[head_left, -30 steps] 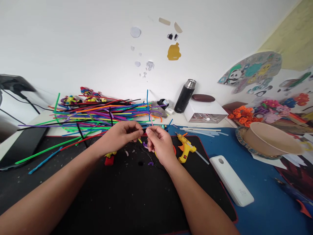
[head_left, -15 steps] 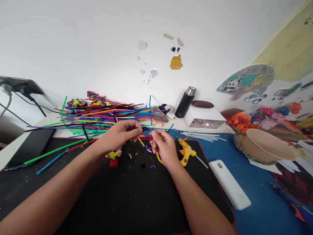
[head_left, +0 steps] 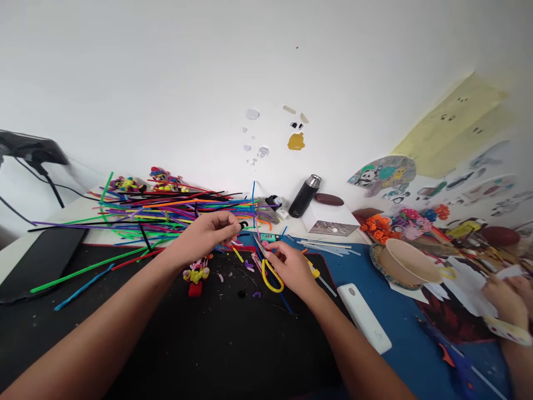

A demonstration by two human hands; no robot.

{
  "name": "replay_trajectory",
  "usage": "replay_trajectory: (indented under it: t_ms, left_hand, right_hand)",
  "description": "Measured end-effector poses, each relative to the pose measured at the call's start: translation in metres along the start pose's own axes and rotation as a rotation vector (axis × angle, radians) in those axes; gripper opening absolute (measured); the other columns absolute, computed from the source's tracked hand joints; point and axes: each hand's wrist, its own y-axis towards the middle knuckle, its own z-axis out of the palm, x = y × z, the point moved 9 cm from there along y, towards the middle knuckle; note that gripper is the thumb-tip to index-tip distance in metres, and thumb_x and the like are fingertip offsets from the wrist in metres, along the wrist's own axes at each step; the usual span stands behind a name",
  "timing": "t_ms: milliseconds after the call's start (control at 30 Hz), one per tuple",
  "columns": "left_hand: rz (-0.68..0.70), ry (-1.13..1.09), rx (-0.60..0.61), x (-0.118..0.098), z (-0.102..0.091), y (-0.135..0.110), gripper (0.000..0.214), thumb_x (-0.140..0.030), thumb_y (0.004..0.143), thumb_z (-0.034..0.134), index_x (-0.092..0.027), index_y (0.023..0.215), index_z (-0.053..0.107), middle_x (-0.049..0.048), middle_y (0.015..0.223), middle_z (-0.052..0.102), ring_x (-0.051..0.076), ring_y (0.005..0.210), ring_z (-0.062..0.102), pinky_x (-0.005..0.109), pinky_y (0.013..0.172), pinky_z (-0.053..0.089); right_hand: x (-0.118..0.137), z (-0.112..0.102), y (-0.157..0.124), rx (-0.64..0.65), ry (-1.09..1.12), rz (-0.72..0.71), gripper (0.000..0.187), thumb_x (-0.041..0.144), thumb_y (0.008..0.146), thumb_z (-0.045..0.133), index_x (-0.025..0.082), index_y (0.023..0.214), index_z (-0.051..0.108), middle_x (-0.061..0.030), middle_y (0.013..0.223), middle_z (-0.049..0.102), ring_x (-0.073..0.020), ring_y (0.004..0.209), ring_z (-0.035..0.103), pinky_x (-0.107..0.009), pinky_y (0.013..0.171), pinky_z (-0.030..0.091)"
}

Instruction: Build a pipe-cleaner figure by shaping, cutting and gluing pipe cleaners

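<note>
My left hand [head_left: 208, 236] hovers over the black mat [head_left: 175, 328] with its fingers pinched on a small black pipe-cleaner piece [head_left: 242, 225]. My right hand [head_left: 291, 268] is lower and to the right, with its fingers closed around yellow-handled scissors [head_left: 268, 270] that rest on the mat with the blades pointing up and left. Between my hands lie short cut bits of yellow and purple pipe cleaner [head_left: 249, 265]. A small yellow and red pipe-cleaner figure [head_left: 195, 278] sits just under my left wrist.
A big heap of coloured pipe cleaners [head_left: 166, 208] covers the back left. A black flask [head_left: 303, 195], a white box [head_left: 331, 216], a white remote-like bar [head_left: 364, 318], a paper bowl [head_left: 406, 262] and craft flowers stand to the right. Another person's hand [head_left: 506, 303] works at the far right.
My right hand dropped from beside my left hand to the mat and closed on the yellow scissors. The camera tilted up and right, showing another person's hand.
</note>
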Motion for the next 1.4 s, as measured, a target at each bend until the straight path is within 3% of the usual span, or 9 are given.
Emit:
replay_trajectory:
  t_ms: [133, 333, 533, 733, 967, 1067, 1133, 1233, 1400]
  left_hand:
    - [0.014, -0.022, -0.003, -0.001, -0.005, 0.0, 0.038, -0.056, 0.094, 0.068, -0.02, 0.084, 0.064, -0.0008, 0.073, 0.061, 0.016, 0.068, 0.055, 0.029, 0.068, 0.045]
    - [0.017, -0.046, -0.011, -0.003, -0.007, 0.001, 0.036, -0.055, 0.091, 0.07, -0.02, 0.084, 0.064, -0.0012, 0.073, 0.061, 0.015, 0.067, 0.055, 0.029, 0.067, 0.045]
    - [0.001, -0.051, -0.02, -0.012, -0.008, 0.0, 0.039, -0.058, 0.085, 0.073, -0.021, 0.08, 0.063, -0.0012, 0.069, 0.062, 0.016, 0.064, 0.054, 0.029, 0.065, 0.045]
    - [0.0, -0.039, -0.044, -0.017, -0.013, -0.001, 0.04, -0.059, 0.083, 0.073, -0.021, 0.077, 0.062, -0.0005, 0.069, 0.064, 0.016, 0.064, 0.055, 0.03, 0.066, 0.046]
    - [0.006, -0.044, -0.036, -0.016, -0.013, -0.001, 0.04, -0.058, 0.084, 0.074, -0.02, 0.078, 0.063, -0.0004, 0.07, 0.065, 0.016, 0.064, 0.056, 0.03, 0.067, 0.047]
    - [0.014, -0.053, -0.035, -0.015, -0.012, -0.001, 0.041, -0.06, 0.084, 0.074, -0.02, 0.077, 0.064, -0.0004, 0.069, 0.065, 0.016, 0.064, 0.057, 0.03, 0.067, 0.048]
    - [-0.01, -0.068, -0.027, -0.01, -0.009, 0.0, 0.043, -0.062, 0.083, 0.074, -0.02, 0.077, 0.064, 0.0002, 0.07, 0.067, 0.017, 0.063, 0.059, 0.03, 0.066, 0.049]
    - [-0.113, -0.129, -0.003, 0.006, 0.003, 0.001, 0.045, -0.063, 0.079, 0.078, -0.02, 0.079, 0.066, 0.0026, 0.076, 0.073, 0.018, 0.066, 0.066, 0.032, 0.068, 0.054]
    - [-0.225, -0.296, 0.042, 0.019, 0.029, 0.0, 0.044, -0.058, 0.072, 0.086, -0.02, 0.081, 0.067, 0.0039, 0.083, 0.075, 0.022, 0.086, 0.076, 0.035, 0.083, 0.06]
  right_hand:
    - [0.006, -0.007, -0.004, 0.13, -0.34, 0.003, 0.033, 0.04, 0.099, 0.068, 0.025, 0.127, 0.074, -0.0041, 0.097, 0.077, -0.0219, 0.084, 0.07, -0.032, 0.074, 0.045]
    - [0.008, 0.009, -0.01, 0.291, -0.65, -0.006, 0.04, 0.032, 0.098, 0.071, 0.021, 0.137, 0.071, -0.0125, 0.125, 0.074, -0.0311, 0.111, 0.072, -0.037, 0.089, 0.049]
    - [0.003, 0.02, -0.012, 0.314, -0.729, -0.002, 0.042, 0.022, 0.098, 0.065, 0.019, 0.139, 0.068, -0.0136, 0.131, 0.072, -0.032, 0.115, 0.072, -0.038, 0.091, 0.05]
    - [0.001, 0.011, -0.011, 0.251, -0.641, 0.053, 0.038, 0.02, 0.093, 0.066, 0.022, 0.13, 0.071, -0.0106, 0.122, 0.074, -0.0269, 0.105, 0.073, -0.033, 0.084, 0.047]
    - [-0.019, 0.001, -0.01, 0.187, -0.251, 0.159, 0.03, 0.017, 0.086, 0.071, 0.021, 0.115, 0.072, -0.0008, 0.092, 0.074, -0.0175, 0.081, 0.067, -0.028, 0.074, 0.045]
    - [-0.032, -0.002, -0.015, 0.092, 0.141, 0.259, 0.022, 0.027, 0.083, 0.075, 0.02, 0.103, 0.07, 0.0028, 0.08, 0.067, -0.0142, 0.066, 0.061, -0.025, 0.06, 0.044]
    - [-0.033, 0.001, -0.022, 0.062, 0.469, 0.326, 0.03, 0.038, 0.081, 0.08, 0.02, 0.1, 0.066, 0.0067, 0.071, 0.06, -0.0112, 0.051, 0.051, -0.022, 0.047, 0.037]
    - [-0.015, 0.005, -0.033, 0.004, 0.861, 0.317, 0.043, 0.045, 0.077, 0.087, 0.021, 0.103, 0.063, 0.0085, 0.066, 0.054, -0.0089, 0.045, 0.047, -0.019, 0.04, 0.021]
    - [0.028, 0.027, -0.044, 0.083, 1.149, 0.238, 0.051, 0.048, 0.078, 0.091, 0.021, 0.112, 0.065, 0.0028, 0.078, 0.062, -0.006, 0.044, 0.045, -0.019, 0.039, 0.02]
